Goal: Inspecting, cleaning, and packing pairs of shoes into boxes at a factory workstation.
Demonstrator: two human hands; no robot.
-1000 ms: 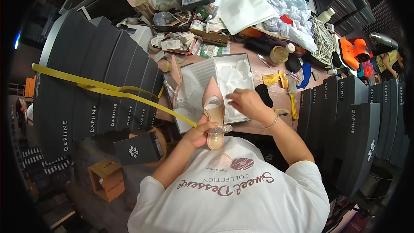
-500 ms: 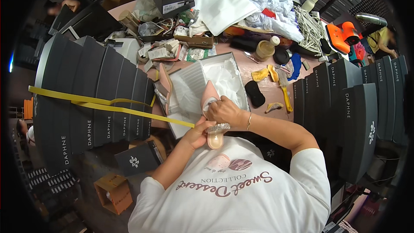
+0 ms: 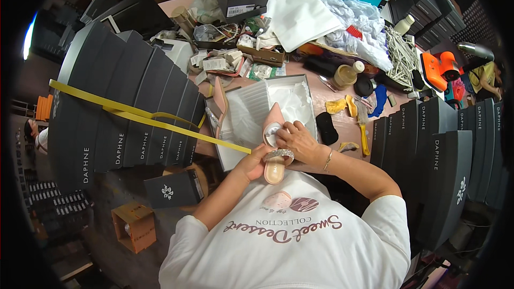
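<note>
A pink pointed-toe shoe (image 3: 274,115) with a glittering ankle strap (image 3: 280,153) lies in front of my shirt, toe pointing away. My left hand (image 3: 251,164) is closed on its side near the strap. A wad of white paper (image 3: 271,134) fills the shoe's front opening. The curled fingers of my right hand (image 3: 301,142) press on the wad's right edge; the fingertips are partly hidden. The matching pink shoe (image 3: 219,101) rests on its side at the left of an open shoe box (image 3: 306,96) lined with white tissue.
Stacks of dark shoe boxes stand at left (image 3: 107,107) and right (image 3: 450,166). A yellow strap (image 3: 176,128) stretches from the left stack toward my left hand. Beyond the box are a glue bottle (image 3: 345,76), a yellow-handled brush (image 3: 364,134), a black pad (image 3: 327,128) and an orange tool (image 3: 433,72).
My right hand has drawn back slightly to the right, uncovering more of the white wad in the shoe. My left hand keeps its hold. The whole view has shifted a little.
</note>
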